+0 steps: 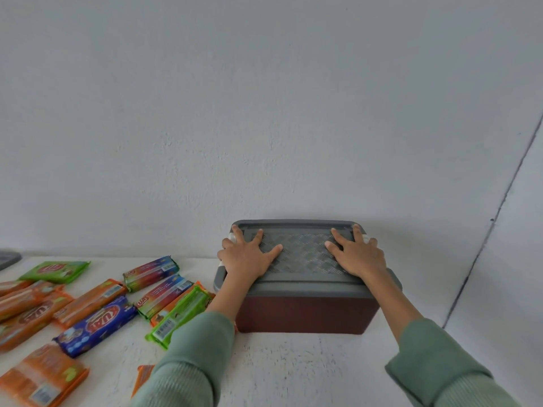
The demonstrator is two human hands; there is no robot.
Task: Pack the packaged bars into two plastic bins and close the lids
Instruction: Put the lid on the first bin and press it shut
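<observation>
A dark brown plastic bin [305, 314] stands on the white table against the wall, with its grey patterned lid [302, 254] on top. My left hand [245, 257] lies flat on the lid's left side, fingers spread. My right hand [357, 254] lies flat on the lid's right side in the same way. White latches show at both ends of the lid. Several packaged bars lie loose to the left: a blue one [95, 326], orange ones [88, 302], green ones [55, 271] and purple-red ones [151, 273]. What the bin holds is hidden.
A grey object [7, 258] shows at the far left edge of the table. The white table [293, 368] runs toward me in front of the bin. A plain grey wall stands right behind the bin, with a corner line to the right.
</observation>
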